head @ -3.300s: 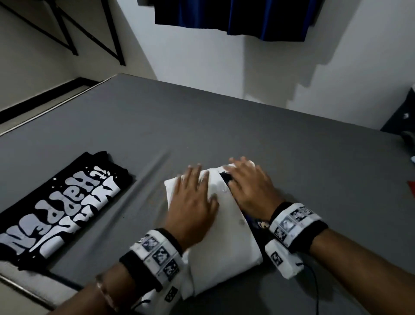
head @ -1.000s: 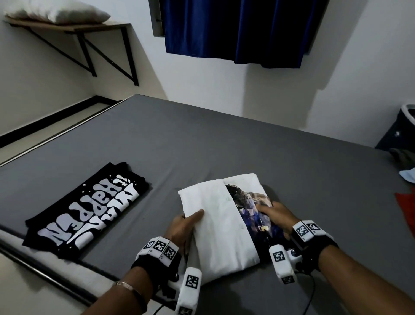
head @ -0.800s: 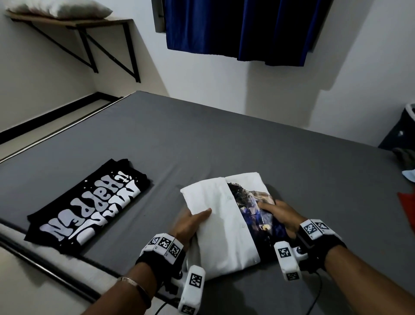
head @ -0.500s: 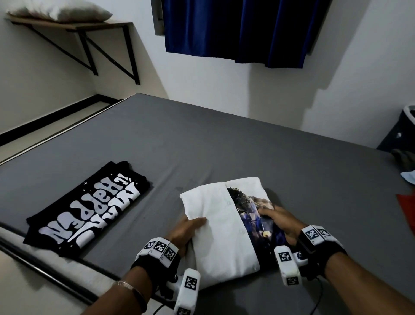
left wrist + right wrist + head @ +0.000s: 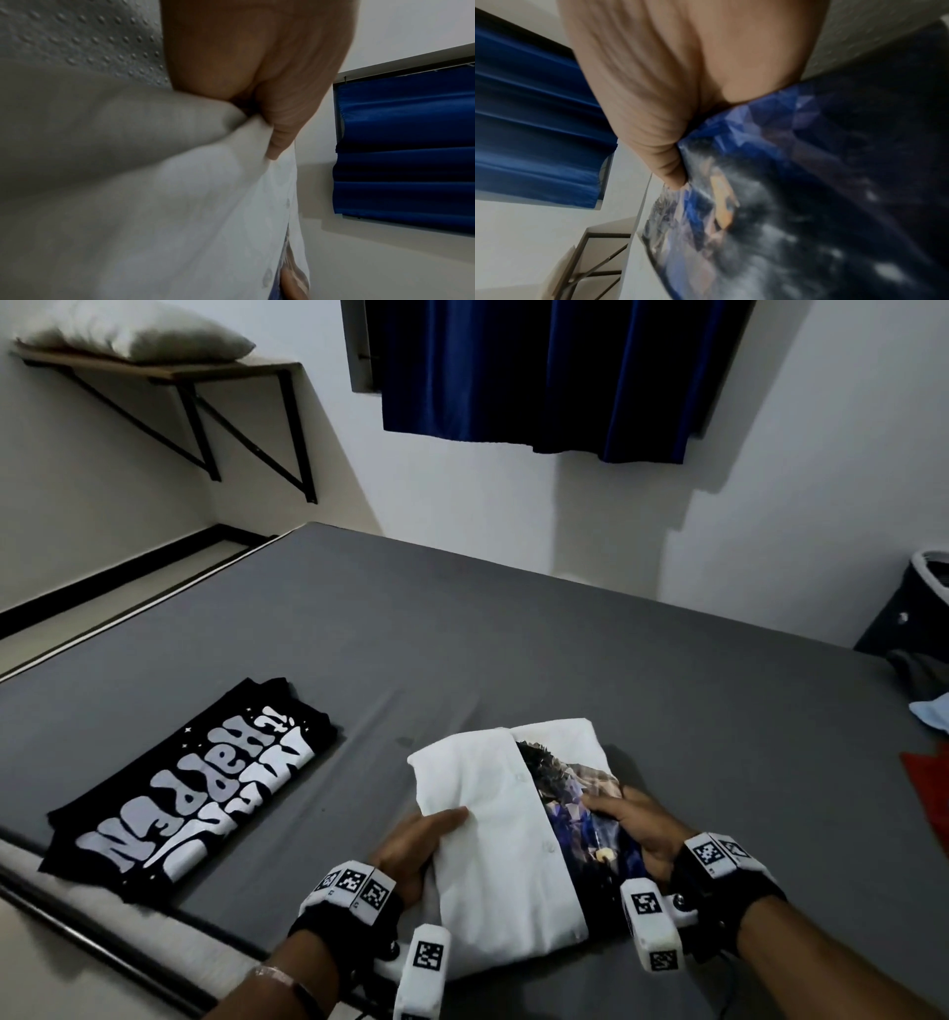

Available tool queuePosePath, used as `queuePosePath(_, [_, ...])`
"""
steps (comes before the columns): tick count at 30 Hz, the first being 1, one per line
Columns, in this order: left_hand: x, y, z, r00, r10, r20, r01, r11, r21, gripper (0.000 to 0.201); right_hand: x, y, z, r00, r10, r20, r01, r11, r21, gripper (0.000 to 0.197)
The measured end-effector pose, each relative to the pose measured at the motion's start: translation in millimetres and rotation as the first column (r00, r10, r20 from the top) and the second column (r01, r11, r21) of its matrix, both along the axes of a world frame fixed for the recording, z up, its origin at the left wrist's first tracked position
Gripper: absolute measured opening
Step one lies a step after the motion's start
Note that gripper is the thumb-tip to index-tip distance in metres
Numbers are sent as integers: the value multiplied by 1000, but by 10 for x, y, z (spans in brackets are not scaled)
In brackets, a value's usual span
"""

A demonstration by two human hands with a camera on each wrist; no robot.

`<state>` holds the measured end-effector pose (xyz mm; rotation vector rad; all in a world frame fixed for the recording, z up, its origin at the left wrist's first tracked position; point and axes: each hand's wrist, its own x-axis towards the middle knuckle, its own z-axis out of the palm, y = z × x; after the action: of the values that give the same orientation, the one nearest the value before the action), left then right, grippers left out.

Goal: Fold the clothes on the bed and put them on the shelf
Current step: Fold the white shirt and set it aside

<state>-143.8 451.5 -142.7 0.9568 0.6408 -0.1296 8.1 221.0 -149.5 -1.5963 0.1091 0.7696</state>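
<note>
A folded white shirt with a blue and dark printed panel lies near the front edge of the grey bed. My left hand grips its left side, thumb on top and fingers underneath. My right hand grips its right, printed side the same way. The left wrist view shows my thumb pressed into the white shirt; the right wrist view shows my thumb on the printed shirt. A folded black T-shirt with white lettering lies to the left. A wall shelf hangs at the upper left.
A pillow lies on the shelf. A blue curtain covers the window on the far wall. A dark basket stands at the right, with light blue and red cloth at the bed's right edge.
Both hands went from pressing flat on top of the white shirt to gripping its two sides, thumbs on top. The shirt's near end has lifted slightly.
</note>
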Motion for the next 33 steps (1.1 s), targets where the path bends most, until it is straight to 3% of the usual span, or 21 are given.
queuePosePath(8, [-207,180,285,992,55,111,-50,997,-51,36,-87,203,461,996,36,83,-41,998,48,27])
queuePosePath(13, [-401,410,574,972,143,186,-139,990,-35,31,-126,630,797,976,129,173,-141,988,61,27])
queuePosePath(16, [-665,736,689,938,259,231,-255,966,-46,27,-220,1179,958,957,218,193,-230,972,41,23])
queuePosePath(19, [-909,1026,694,897,359,257,-356,933,-59,28,-287,1738,1053,894,368,254,-381,924,3,27])
queuePosePath(26, [-1312,1620,580,805,533,260,-532,843,-82,30,-389,2879,1006,768,580,271,-586,808,-70,32])
queuePosePath(33, [-1460,2013,484,704,660,263,-663,743,-91,30,-435,3671,966,647,702,296,-686,706,-176,26])
